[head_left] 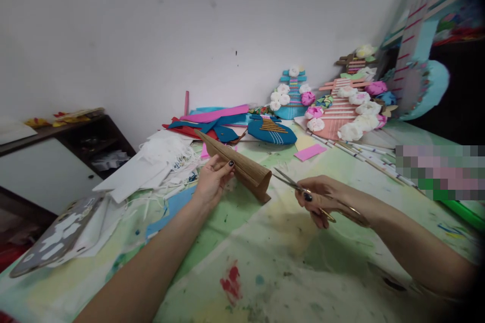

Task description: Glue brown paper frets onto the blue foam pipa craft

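A folded piece of brown crepe paper (242, 167) is pinched in my left hand (214, 179), slanting down to the right above the table. Its near right end hangs loose and curls a little. My right hand (322, 197) grips a pair of scissors (290, 180) with gold-coloured handles. The blades point left towards the paper's loose end and stay apart from it. How far the blades are parted is hard to make out.
White paper scraps (162, 154) and a grey board (56, 237) lie at left. Behind stand a dark blue paper instrument (272, 131), a light blue one (293, 103) and a flower-covered pink one (337, 116). Rolled paper sticks (375, 164) lie at right on the paint-stained table (280, 267).
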Action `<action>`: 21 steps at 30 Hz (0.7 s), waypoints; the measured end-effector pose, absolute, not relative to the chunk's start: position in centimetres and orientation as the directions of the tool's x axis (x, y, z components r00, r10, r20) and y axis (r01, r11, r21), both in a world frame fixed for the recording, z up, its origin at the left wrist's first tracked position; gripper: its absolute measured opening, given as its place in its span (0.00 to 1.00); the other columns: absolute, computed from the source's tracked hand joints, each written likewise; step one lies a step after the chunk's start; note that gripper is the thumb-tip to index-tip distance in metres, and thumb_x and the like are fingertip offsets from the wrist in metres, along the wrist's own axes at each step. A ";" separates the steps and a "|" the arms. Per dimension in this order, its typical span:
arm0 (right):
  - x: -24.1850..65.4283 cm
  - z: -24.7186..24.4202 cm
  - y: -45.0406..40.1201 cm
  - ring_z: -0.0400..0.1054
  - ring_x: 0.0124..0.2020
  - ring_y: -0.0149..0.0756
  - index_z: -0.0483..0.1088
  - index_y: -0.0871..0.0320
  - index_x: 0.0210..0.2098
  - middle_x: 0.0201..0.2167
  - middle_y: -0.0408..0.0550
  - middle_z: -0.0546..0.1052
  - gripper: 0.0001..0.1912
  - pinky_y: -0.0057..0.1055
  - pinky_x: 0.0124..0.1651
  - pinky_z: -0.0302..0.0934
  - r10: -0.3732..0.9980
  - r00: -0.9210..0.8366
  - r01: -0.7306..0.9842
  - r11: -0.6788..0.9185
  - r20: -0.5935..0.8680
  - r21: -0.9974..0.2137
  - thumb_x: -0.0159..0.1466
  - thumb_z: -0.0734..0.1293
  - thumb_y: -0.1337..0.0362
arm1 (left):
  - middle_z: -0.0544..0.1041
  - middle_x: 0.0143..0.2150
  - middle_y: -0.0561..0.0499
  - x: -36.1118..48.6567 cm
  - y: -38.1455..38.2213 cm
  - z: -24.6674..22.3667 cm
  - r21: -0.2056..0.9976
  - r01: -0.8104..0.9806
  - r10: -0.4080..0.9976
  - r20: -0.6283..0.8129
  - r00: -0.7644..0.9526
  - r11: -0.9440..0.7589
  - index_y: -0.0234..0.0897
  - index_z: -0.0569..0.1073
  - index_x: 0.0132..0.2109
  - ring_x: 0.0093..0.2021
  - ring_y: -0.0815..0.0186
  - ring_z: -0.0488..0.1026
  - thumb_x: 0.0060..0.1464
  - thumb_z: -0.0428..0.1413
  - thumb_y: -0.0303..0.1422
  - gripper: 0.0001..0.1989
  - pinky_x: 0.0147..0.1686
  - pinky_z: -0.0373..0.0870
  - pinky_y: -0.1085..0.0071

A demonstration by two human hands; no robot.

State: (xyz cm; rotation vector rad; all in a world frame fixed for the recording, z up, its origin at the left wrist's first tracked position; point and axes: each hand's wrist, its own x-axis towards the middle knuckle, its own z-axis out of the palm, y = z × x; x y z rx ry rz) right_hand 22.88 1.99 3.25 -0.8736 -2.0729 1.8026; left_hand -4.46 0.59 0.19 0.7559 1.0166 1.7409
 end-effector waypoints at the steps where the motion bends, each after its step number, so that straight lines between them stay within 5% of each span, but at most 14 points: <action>1: 22.7 3.1 1.9 0.65 0.18 0.31 0.62 0.58 0.28 0.17 0.40 0.65 0.23 0.25 0.21 0.57 0.569 -0.794 0.296 0.056 -0.213 -0.954 0.56 0.66 0.43 | 0.75 0.26 0.55 -4.5 0.6 0.2 0.886 -0.416 0.932 0.046 -0.359 -0.204 0.33 0.74 0.39 0.24 0.75 0.72 0.38 0.65 0.22 0.17 0.23 0.70 0.83; 12: 21.0 0.8 1.1 0.58 0.13 0.25 0.64 0.59 0.26 0.13 0.38 0.63 0.20 0.21 0.15 0.46 0.658 -0.722 0.411 0.159 -0.213 -0.898 0.57 0.66 0.47 | 0.75 0.26 0.54 -4.1 0.4 -0.1 0.889 -0.411 0.947 0.069 -0.313 -0.201 0.34 0.74 0.40 0.25 0.73 0.73 0.38 0.66 0.24 0.18 0.20 0.67 0.82; 21: 20.0 0.1 0.7 0.53 0.11 0.23 0.62 0.59 0.22 0.11 0.35 0.59 0.20 0.21 0.14 0.45 0.699 -0.707 0.277 0.136 -0.106 -0.951 0.55 0.68 0.49 | 0.75 0.27 0.55 -3.4 0.1 -0.1 0.851 -0.485 0.953 0.052 -0.300 -0.199 0.33 0.75 0.39 0.24 0.76 0.72 0.39 0.65 0.23 0.16 0.18 0.64 0.86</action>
